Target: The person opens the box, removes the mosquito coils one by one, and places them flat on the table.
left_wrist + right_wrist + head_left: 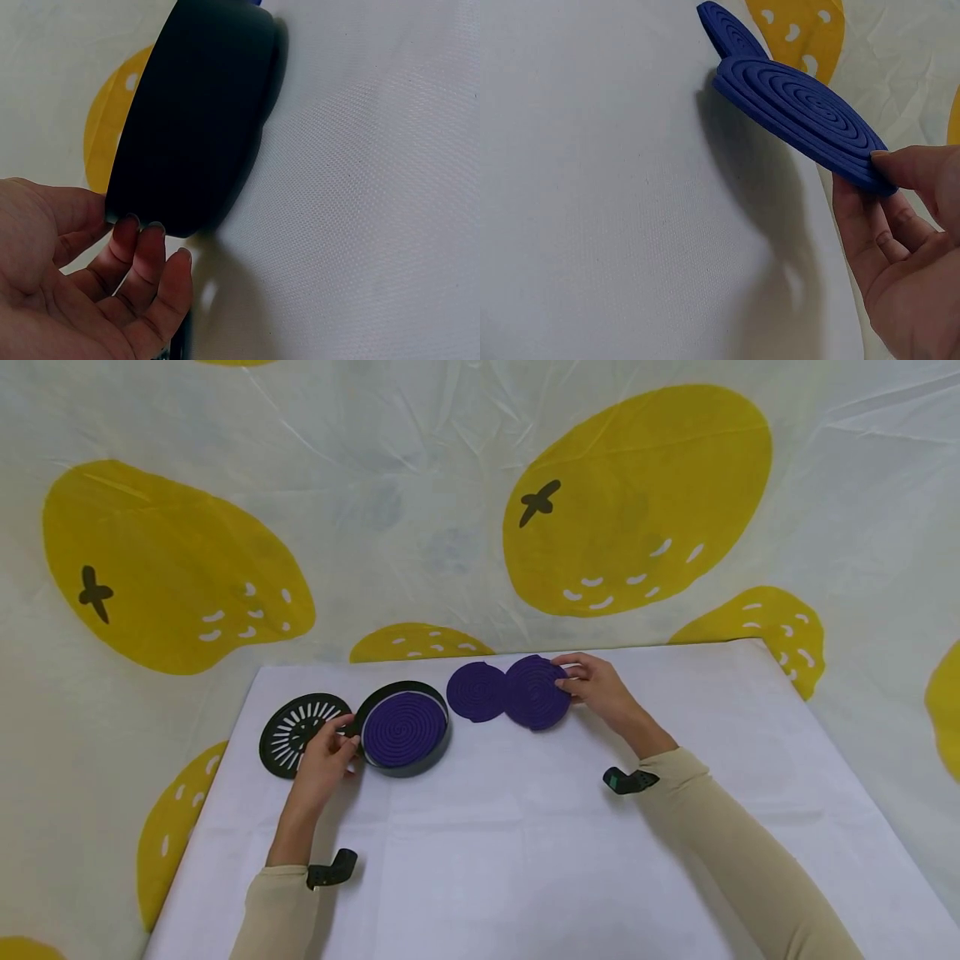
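Note:
My left hand (324,762) holds a dark round mosquito coil holder (420,765) at its left edge, thumb on one side and fingertips on the other. Inside the holder lies a purple mosquito coil (403,731). In the left wrist view the holder's dark side (187,120) fills the upper left and hides its contents. My right hand (600,695) pinches a second purple coil (536,693) by its right edge. The right wrist view shows this coil (802,105) raised and tilted above its shadow, thumb on top, fingers below. Another purple coil (476,692) is just left of it.
A black slotted lid (283,735) lies left of the holder, partly behind my left hand. Everything is near the far edge of a white-covered table (510,852). A cloth with yellow fruit shapes (405,510) hangs behind it.

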